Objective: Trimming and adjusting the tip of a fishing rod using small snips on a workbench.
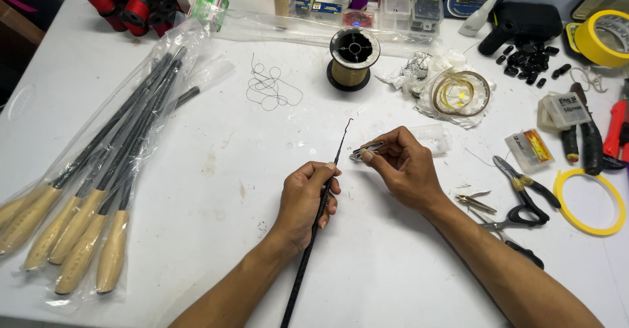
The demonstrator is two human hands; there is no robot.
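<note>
The left hand (306,200) was closed around a thin black rod (318,226), gripping it partway up its length. The rod ran from the lower edge of the view up between the forearms, its fine tip (349,122) standing clear above the fingers over the white counter (216,171). The right hand (406,167) pinched a small silvery metal tool (367,150) between thumb and fingertips, its end pointing toward the rod just above the left hand; whether it touched the rod could not be told.

Just beside the right hand lay a small clear plastic box (434,138). To the right of that wrist rested pliers (524,187), scissors (508,226) and a yellow ring (588,201). Farther up the counter stood a black spool of golden line (354,58), with a loose tangle of dark thread (270,87) to its left and a coil of line on crumpled white paper (458,92) to its right. On the left side lay a bundle of rods with pale wooden handles in clear plastic sleeves (98,184). Spools of red thread (121,4) sat at the far left corner, and a roll of yellow tape (603,36) at the far right.
</note>
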